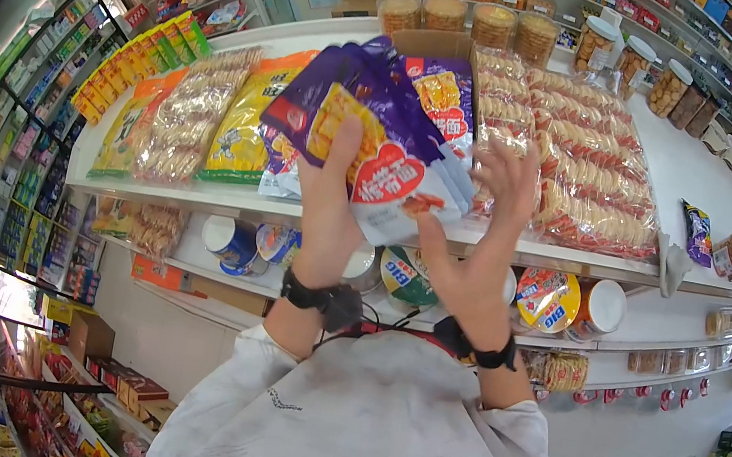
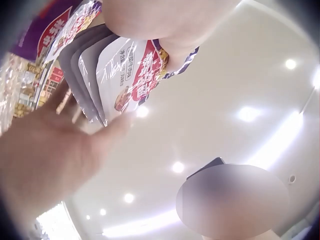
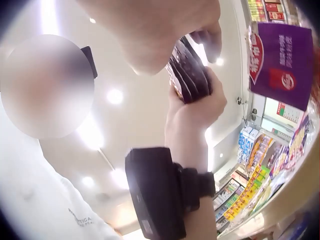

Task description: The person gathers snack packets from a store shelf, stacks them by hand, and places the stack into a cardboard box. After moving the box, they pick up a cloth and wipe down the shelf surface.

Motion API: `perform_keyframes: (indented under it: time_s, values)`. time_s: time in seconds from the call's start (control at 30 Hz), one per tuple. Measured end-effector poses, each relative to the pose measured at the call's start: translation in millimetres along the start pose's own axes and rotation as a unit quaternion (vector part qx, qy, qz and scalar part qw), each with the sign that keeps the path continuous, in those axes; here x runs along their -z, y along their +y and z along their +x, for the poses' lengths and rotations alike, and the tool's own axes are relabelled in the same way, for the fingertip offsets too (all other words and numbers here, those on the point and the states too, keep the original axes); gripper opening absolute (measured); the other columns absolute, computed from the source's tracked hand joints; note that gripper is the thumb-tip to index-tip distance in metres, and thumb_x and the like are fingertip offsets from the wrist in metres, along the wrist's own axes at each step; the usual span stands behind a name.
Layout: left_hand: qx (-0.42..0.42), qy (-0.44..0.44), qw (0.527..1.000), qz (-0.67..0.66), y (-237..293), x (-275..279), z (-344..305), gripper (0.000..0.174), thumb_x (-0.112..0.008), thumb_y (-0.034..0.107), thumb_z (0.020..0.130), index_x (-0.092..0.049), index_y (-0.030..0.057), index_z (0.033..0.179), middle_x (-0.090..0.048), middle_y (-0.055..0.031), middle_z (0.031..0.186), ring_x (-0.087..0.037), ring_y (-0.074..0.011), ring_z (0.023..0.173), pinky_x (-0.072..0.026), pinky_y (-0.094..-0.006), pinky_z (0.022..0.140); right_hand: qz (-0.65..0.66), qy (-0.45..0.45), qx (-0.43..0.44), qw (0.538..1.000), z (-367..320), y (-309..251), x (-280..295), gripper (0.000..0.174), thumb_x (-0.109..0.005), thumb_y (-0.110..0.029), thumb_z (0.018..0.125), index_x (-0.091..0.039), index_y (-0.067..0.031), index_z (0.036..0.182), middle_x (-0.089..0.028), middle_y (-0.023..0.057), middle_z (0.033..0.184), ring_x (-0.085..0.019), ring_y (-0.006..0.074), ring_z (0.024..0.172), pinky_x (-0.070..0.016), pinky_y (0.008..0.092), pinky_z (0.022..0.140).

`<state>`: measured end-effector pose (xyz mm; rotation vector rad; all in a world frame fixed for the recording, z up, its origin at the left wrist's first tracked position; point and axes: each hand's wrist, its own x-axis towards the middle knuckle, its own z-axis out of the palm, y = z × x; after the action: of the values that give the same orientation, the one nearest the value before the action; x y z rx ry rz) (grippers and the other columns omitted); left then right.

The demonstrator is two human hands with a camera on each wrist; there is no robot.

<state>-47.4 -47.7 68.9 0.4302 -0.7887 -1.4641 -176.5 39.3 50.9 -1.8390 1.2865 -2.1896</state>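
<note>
My left hand (image 1: 330,212) grips a stack of several purple and white snack packets (image 1: 391,169), its thumb across the front one. The packets tilt above the shelf, their white ends toward my right hand (image 1: 486,240). That hand's fingers are spread, and its thumb lies right at the white end of the packets. In the left wrist view the white ends of the packets (image 2: 125,75) fan slightly apart. The right wrist view shows the dark edges of the stack (image 3: 187,75) within the left hand (image 3: 195,117).
Behind the stack, more purple packets (image 1: 439,95) stand in a cardboard box. Clear bags of round crackers (image 1: 592,170) lie to the right, yellow snack bags (image 1: 252,125) to the left. Plastic tubs (image 1: 443,15) line the back. Instant noodle tubs (image 1: 547,300) sit on the shelf below.
</note>
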Motion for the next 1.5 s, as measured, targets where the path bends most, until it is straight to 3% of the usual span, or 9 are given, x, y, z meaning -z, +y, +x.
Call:
perform_keyframes:
  time_s: [0.2, 0.47, 0.83, 0.97, 1.07, 1.17, 1.27, 1.37, 1.5]
  values:
    - [-0.056, -0.109, 0.983, 0.133, -3, -16, 37, 0.040, -0.081, 0.008, 0.090, -0.064, 0.0000, 0.125, -0.073, -0.0096, 0.115, -0.072, -0.0152, 0.099, -0.0596, -0.0300, 0.086, -0.182, -0.164, 0.169, 0.955, 50, 30, 6, 0.087, -0.089, -0.020, 0.072, -0.052, -0.0100, 0.150, -0.044, 0.0169, 0.157, -0.044, 0.0411, 0.143, -0.0409, 0.0505, 0.115]
    - [-0.118, -0.189, 0.935, 0.277, -30, -25, 98, 0.047, -0.086, 0.019, 0.086, -0.065, 0.0001, 0.123, -0.075, -0.0087, 0.111, -0.072, -0.0136, 0.095, -0.0598, -0.0291, 0.080, -0.231, -0.198, 0.222, 0.926, 93, 47, 8, 0.106, -0.092, -0.029, 0.066, -0.040, -0.0088, 0.156, -0.038, 0.0150, 0.162, -0.035, 0.0368, 0.150, -0.0312, 0.0502, 0.124]
    - [-0.207, -0.180, 0.856, 0.438, -51, -27, 121, 0.058, -0.090, 0.034, 0.077, -0.066, -0.0023, 0.115, -0.077, -0.0131, 0.102, -0.075, -0.0171, 0.091, -0.0599, -0.0328, 0.077, -0.294, -0.274, 0.194, 0.895, 116, 89, 18, 0.115, -0.094, -0.042, 0.064, -0.036, -0.0126, 0.159, -0.038, 0.0133, 0.162, -0.040, 0.0370, 0.146, -0.0360, 0.0493, 0.120]
    - [-0.187, -0.152, 0.828, 0.506, -53, -27, 124, 0.083, -0.093, 0.049, 0.065, -0.060, -0.0095, 0.115, -0.072, -0.0240, 0.099, -0.074, -0.0361, 0.090, -0.0585, -0.0420, 0.076, -0.310, -0.303, 0.187, 0.882, 121, 84, 22, 0.116, -0.094, -0.043, 0.063, -0.036, -0.0120, 0.159, -0.038, 0.0137, 0.162, -0.040, 0.0375, 0.146, -0.0365, 0.0484, 0.121]
    - [-0.245, -0.103, 0.805, 0.530, -66, -21, 121, 0.084, -0.091, 0.046, 0.069, -0.056, -0.0124, 0.118, -0.066, -0.0279, 0.111, -0.068, -0.0388, 0.106, -0.0554, -0.0462, 0.088, -0.317, -0.308, 0.206, 0.873, 118, 87, 18, 0.118, -0.095, -0.042, 0.063, -0.034, -0.0109, 0.160, -0.038, 0.0148, 0.161, -0.040, 0.0384, 0.146, -0.0359, 0.0487, 0.121]
    - [-0.394, -0.062, 0.642, 0.655, -64, -19, 116, 0.086, -0.089, 0.043, 0.074, -0.051, -0.0130, 0.128, -0.059, -0.0308, 0.120, -0.056, -0.0411, 0.121, -0.0491, -0.0492, 0.100, -0.323, -0.320, 0.203, 0.867, 116, 90, 14, 0.120, -0.095, -0.042, 0.063, -0.033, -0.0099, 0.160, -0.038, 0.0165, 0.160, -0.039, 0.0392, 0.146, -0.0352, 0.0487, 0.121]
    - [-0.427, -0.065, 0.661, 0.614, -72, -2, 127, 0.092, -0.086, 0.043, 0.078, -0.045, -0.0133, 0.139, -0.054, -0.0314, 0.127, -0.050, -0.0421, 0.126, -0.0430, -0.0501, 0.108, -0.328, -0.335, 0.199, 0.861, 120, 96, 9, 0.119, -0.095, -0.042, 0.063, -0.033, -0.0095, 0.160, -0.039, 0.0178, 0.159, -0.040, 0.0394, 0.145, -0.0352, 0.0487, 0.121]
    - [-0.275, -0.141, 0.830, 0.463, -48, 2, 109, 0.095, -0.084, 0.042, 0.084, -0.039, -0.0131, 0.147, -0.049, -0.0327, 0.142, -0.047, -0.0417, 0.139, -0.0380, -0.0492, 0.116, -0.322, -0.359, 0.173, 0.859, 127, 102, 6, 0.119, -0.094, -0.043, 0.063, -0.034, -0.0089, 0.159, -0.041, 0.0184, 0.158, -0.041, 0.0401, 0.144, -0.0355, 0.0487, 0.120]
    - [-0.245, -0.204, 0.801, 0.506, -36, 12, 92, 0.091, -0.075, 0.042, 0.092, -0.035, -0.0134, 0.151, -0.040, -0.0349, 0.152, -0.037, -0.0456, 0.147, -0.0296, -0.0499, 0.122, -0.300, -0.391, 0.143, 0.858, 136, 105, 4, 0.114, -0.091, -0.044, 0.065, -0.036, -0.0081, 0.158, -0.043, 0.0203, 0.156, -0.043, 0.0418, 0.142, -0.0363, 0.0487, 0.119]
